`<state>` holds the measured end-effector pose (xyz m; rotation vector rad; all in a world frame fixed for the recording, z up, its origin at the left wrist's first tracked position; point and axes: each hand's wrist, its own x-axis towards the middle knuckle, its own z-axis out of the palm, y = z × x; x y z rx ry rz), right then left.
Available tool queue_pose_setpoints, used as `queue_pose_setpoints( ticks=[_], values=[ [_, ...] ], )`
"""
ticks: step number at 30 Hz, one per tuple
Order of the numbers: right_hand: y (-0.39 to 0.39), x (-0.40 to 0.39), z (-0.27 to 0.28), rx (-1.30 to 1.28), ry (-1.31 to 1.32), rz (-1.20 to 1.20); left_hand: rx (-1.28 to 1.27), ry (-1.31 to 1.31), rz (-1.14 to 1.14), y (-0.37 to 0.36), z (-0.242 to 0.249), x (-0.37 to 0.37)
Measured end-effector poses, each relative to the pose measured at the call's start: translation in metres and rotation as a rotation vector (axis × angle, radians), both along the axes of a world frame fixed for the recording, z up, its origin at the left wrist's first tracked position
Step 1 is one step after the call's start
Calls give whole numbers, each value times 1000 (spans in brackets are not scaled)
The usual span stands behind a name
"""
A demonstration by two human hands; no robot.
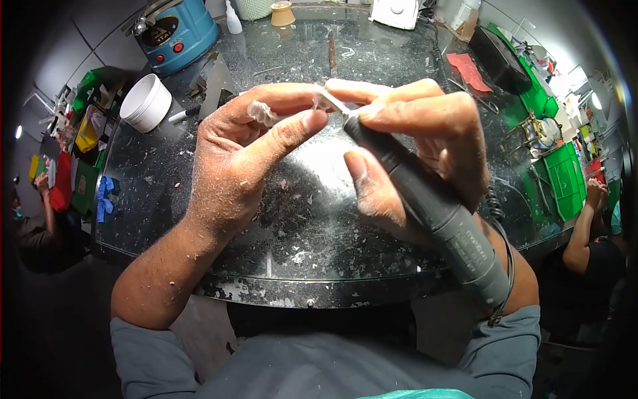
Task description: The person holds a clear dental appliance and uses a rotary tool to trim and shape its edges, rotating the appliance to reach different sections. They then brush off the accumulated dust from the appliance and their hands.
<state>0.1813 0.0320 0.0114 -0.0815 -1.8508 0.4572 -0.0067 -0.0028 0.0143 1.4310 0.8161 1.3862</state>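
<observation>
My right hand point(425, 133) is closed round a black rotary handpiece point(432, 199), its narrow metal tip pointing up and left. A coiled cord hangs from the tool's rear, beside my right forearm. My left hand point(246, 136), dusted with pale powder, pinches a small whitish curved piece point(260, 113) between thumb and fingers. Fingers hide most of that piece, so its full shape does not show. The tool's tip meets or nearly meets the piece by my left fingertips; contact cannot be made out. Both hands are raised over the dusty black worktop point(299, 233).
Behind my left hand stand a white cup point(146, 103) and a blue machine point(176, 36). A pink sheet point(469, 72), a metal articulator point(539, 132) and green trays point(565, 179) lie to the right. Other people's arms show at both sides. Powder and chips litter the worktop.
</observation>
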Motion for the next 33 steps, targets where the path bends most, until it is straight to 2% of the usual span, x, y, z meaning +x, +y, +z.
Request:
queue_pose_setpoints(
  ticks=[3,6,9,16,18,21,24,28,31,33],
  values=[
    [0,1,2,61,-63,-20,44,-138,-35,1,-2,6],
    [3,-2,0,69,10,-50,19,-93,-29,0,-2,4],
    [7,1,3,150,-83,6,57,-118,-37,-1,-1,6],
    [7,0,0,173,-64,-47,11,-37,10,-5,0,6],
    [4,-2,-1,94,11,-63,92,6,67,-4,-2,7],
    [4,0,3,177,-100,-43,98,-31,57,-4,-4,6],
    [3,-2,-2,116,-20,-78,120,-2,100,-7,-2,11],
    [0,1,3,141,-127,-58,61,11,87,-10,0,11],
    [2,-3,-3,79,-40,-51,97,10,82,-11,-1,12],
    [1,-1,0,94,-81,-28,101,-24,72,-11,-3,12]
  ],
)
